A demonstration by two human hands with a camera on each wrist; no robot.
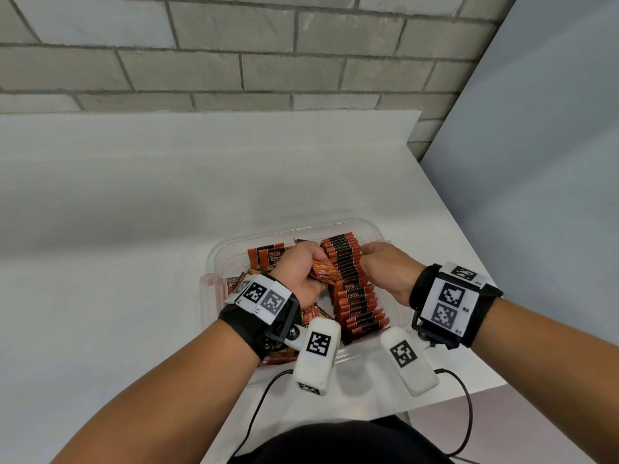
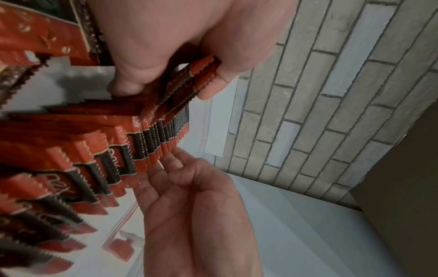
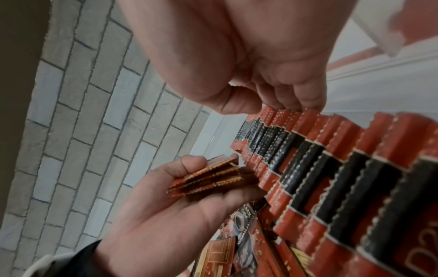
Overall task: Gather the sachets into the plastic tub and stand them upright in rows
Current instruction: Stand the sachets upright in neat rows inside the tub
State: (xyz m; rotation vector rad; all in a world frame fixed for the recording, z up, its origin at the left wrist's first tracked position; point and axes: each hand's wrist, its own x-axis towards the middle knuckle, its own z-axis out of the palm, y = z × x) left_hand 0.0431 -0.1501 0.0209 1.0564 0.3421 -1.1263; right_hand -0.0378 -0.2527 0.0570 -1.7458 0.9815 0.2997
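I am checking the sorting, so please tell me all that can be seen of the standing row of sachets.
The row is a long line of thin red sachets with a black band and serrated top edges, glossy like foil. They stand packed face to face, some leaning, in the right half of the clear tub, running from near side to far side. The right hand touches the far end with its fingertips; the left hand holds a small bundle beside it.

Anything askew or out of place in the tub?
Yes. Left of the upright row, loose sachets lie flat and jumbled in the tub, not yet stood up. The left hand grips a small stack. No damage shows.
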